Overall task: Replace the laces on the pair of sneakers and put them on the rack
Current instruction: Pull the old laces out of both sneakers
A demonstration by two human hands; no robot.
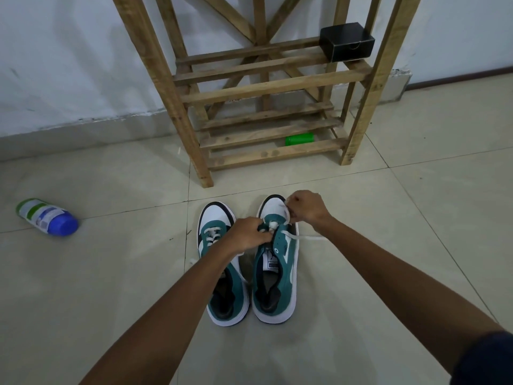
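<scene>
- The floor [361, 273] is laid with large pale glossy tiles with thin dark grout lines; one line runs just beyond both hands, another passes under the left forearm.
- A white wall [69, 65] rises far beyond the hands, scuffed and greyish along its base; beyond and right of the right hand a dark skirting strip [458, 76] lines it.
- 2 teal-and-white sneakers stand side by side on the tiles, toes pointing away from the person, close but not clearly touching.
- The right hand [306, 208] hovers over the toe end of the right sneaker [274, 276], fingers curled, pinching the white lace [286, 215] near the lowest eyelets.
- The left hand [245, 236] sits just left of the right hand, fingers curled at the same lace in the eyelet rows; its forearm crosses over the left sneaker [219, 273], hiding that shoe's middle.
- A loose lace end [302, 237] trails out under the right wrist onto the floor.
- The wooden rack [266, 87] stands straight ahead of both hands against the wall, with 2 slatted shelves.
- A black box [347, 41] rests on the upper shelf, beyond the right hand; a green cylinder [299, 139] lies on its side on the lower shelf.
- Well left of the left hand, a bottle with a blue cap [47, 216] lies on the tiles.
</scene>
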